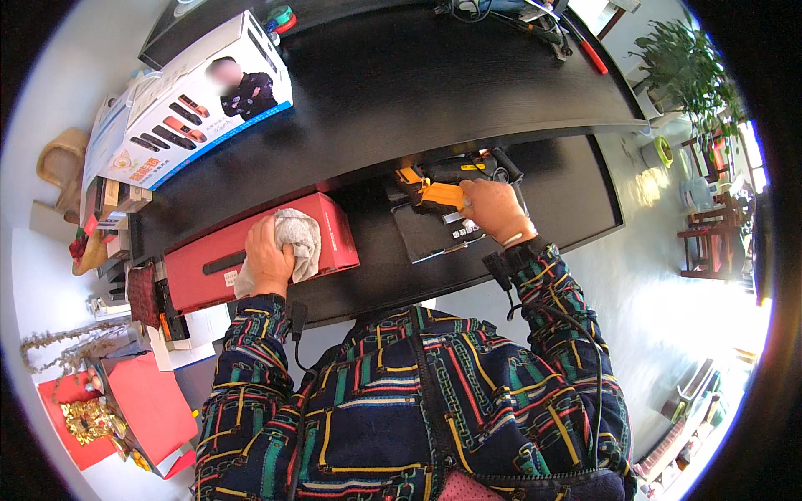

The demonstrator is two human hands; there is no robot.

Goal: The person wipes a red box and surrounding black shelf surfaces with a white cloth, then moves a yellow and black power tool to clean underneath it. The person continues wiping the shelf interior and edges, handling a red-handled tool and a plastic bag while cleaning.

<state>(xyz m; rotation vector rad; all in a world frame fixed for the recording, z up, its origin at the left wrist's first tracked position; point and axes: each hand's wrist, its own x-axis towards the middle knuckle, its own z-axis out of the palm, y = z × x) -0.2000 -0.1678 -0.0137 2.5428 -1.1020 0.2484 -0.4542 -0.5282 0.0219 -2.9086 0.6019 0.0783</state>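
Observation:
My left hand (268, 253) grips a crumpled pale cloth (299, 241) and rests on a long red box (335, 235) at the left of the black desk's lower surface. My right hand (497, 208) holds a yellow-and-black handheld tool (438, 193), its exact kind not clear, above a flat black box (416, 235) bearing white writing. Behind my right fingers lies a black item (463, 168) with a yellow label, partly hidden by the hand and the held tool.
A large white box (200, 119) with printed pictures stands on the desk's raised black top (401, 81), back left. Cables and tools, one with a red handle (593, 57), lie back right. Small boxes crowd the left end; a leafy plant (683, 69) stands beyond the right end.

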